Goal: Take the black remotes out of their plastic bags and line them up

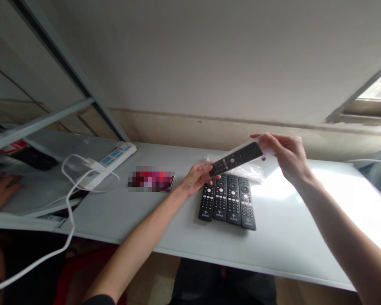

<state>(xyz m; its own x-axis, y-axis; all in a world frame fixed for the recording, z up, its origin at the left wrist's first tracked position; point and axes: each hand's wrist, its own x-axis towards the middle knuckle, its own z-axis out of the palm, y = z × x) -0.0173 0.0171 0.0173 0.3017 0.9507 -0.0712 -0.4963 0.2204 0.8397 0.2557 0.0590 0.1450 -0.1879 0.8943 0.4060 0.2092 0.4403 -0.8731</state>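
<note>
My left hand (195,178) grips the lower end of a black TV remote control (236,159), held tilted above the table. A clear plastic sleeve (260,147) covers the remote and runs past its upper end, where my right hand (285,156) pinches it between thumb and fingers. Just below my hands, several black remote controls (227,201) lie side by side on the white tabletop (282,228), buttons up. A crumpled clear plastic bag (246,173) lies behind them, partly hidden by the raised remote.
A white power strip (109,165) with a plugged-in charger and white cable (70,203) lies at the left, beside a pixelated flat object (152,180). A grey metal shelf frame (63,63) juts in overhead. Another person's hand (0,190) shows at the far left.
</note>
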